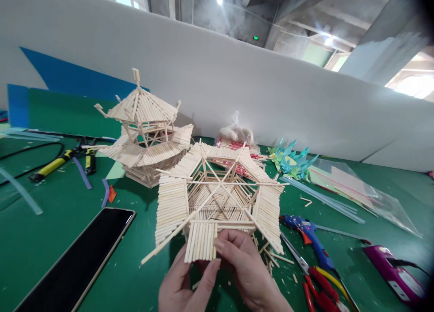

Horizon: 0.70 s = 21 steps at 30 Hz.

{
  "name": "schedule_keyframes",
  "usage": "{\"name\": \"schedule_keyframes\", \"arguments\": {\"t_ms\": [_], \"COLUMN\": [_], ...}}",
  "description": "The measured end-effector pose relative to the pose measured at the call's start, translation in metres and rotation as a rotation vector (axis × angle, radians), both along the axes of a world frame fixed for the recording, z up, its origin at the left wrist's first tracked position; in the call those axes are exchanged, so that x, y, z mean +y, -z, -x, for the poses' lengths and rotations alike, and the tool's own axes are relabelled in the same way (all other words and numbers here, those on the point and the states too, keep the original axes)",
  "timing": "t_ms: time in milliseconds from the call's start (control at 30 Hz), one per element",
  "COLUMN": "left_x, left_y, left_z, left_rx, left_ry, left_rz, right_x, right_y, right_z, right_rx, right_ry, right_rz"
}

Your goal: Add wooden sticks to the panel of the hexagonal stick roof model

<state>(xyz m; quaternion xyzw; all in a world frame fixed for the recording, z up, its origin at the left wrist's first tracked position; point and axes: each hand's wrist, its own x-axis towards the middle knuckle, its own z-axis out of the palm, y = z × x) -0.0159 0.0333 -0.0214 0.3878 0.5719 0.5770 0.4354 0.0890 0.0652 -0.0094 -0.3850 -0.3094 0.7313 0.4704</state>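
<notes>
At the near side of the model, mid-desk, a short panel of parallel sticks; cannot tell whether joined to it. Pinching the panel's right edge between thumb and index finger of the right hand. Curling the left hand below, thumb by the lower right corner, fingers partly hidden; cannot tell how firmly pressed. Under the model's right side, loose sticks. Behind it to the left, upright, a pagoda; directly behind, a bag and red-wrapped bundles. To the right, scissors, a blue glue gun and, farther out, a purple device. Beyond these, clear glue sticks and a blue-green paper piece. Lying near left, a phone, dark-screened; farther off, yellow-and-black pliers.
</notes>
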Motion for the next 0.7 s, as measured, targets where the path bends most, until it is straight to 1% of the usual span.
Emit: {"name": "schedule_keyframes", "arguments": {"t_ms": [200, 367, 700], "left_x": [0.0011, -0.0021, -0.0028], "left_y": [0.0012, 0.0044, 0.0069], "left_z": [0.0006, 0.0004, 0.002], "left_rx": [0.005, 0.001, -0.014], "left_ry": [0.03, 0.068, 0.097], "left_rz": [-0.01, 0.013, 0.04], "right_x": [-0.0008, 0.0002, 0.0002], "right_y": [0.0, -0.0005, -0.0014], "right_z": [0.0007, -0.0005, 0.0006], "right_rx": [-0.009, 0.001, -0.019], "right_ry": [-0.01, 0.002, 0.023], "right_rz": [-0.007, 0.02, 0.04]}}
